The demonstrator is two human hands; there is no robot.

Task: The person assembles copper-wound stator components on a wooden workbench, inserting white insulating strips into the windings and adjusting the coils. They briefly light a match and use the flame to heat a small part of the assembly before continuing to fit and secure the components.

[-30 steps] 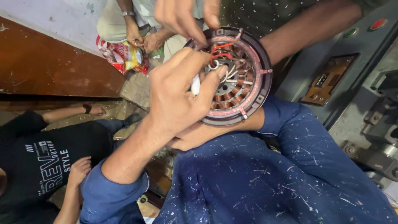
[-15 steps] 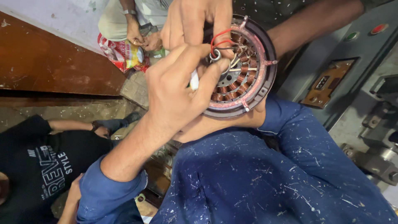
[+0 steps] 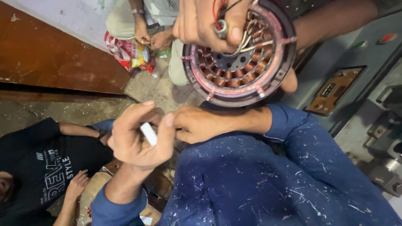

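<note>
– What's in the left hand's [image 3: 140,140] grip?
– A small white flat strip [image 3: 148,133], pinched between thumb and curled fingers.
– And the right hand [image 3: 201,124]?
– It is touching the left fingertips, fingers curled; I cannot tell whether it holds anything.
– Around them?
– Just above, another person's hand [image 3: 207,21] holds a round copper-wound motor stator with a pink rim [image 3: 238,77], by its red and white leads.
</note>
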